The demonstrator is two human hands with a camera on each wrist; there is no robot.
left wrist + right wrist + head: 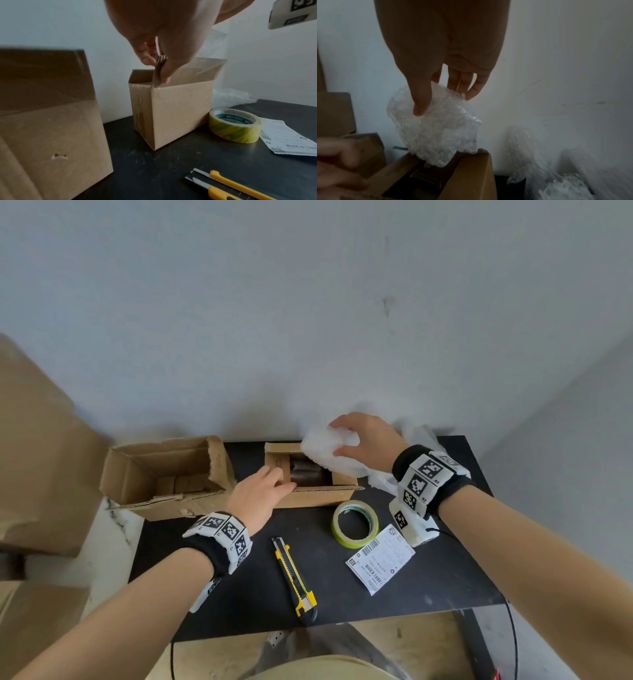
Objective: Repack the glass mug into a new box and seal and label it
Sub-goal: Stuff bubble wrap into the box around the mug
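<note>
A small open cardboard box (318,496) (180,108) (471,178) stands at the back of the black table (342,594). My left hand (263,491) (161,67) pinches its left flap upright. My right hand (363,440) (436,97) grips a bundle of bubble wrap (329,451) (436,129) just above the box's opening, its lower end touching the rim. The mug itself cannot be made out inside the wrap. Something dark lies inside the box (306,472).
A larger opened cardboard box (164,474) (48,121) sits left of the small one. A yellow-green tape roll (355,523) (235,125), a shipping label (380,558) (288,138) and a yellow utility knife (294,577) (231,185) lie in front. More bubble wrap (411,446) (547,169) lies behind right.
</note>
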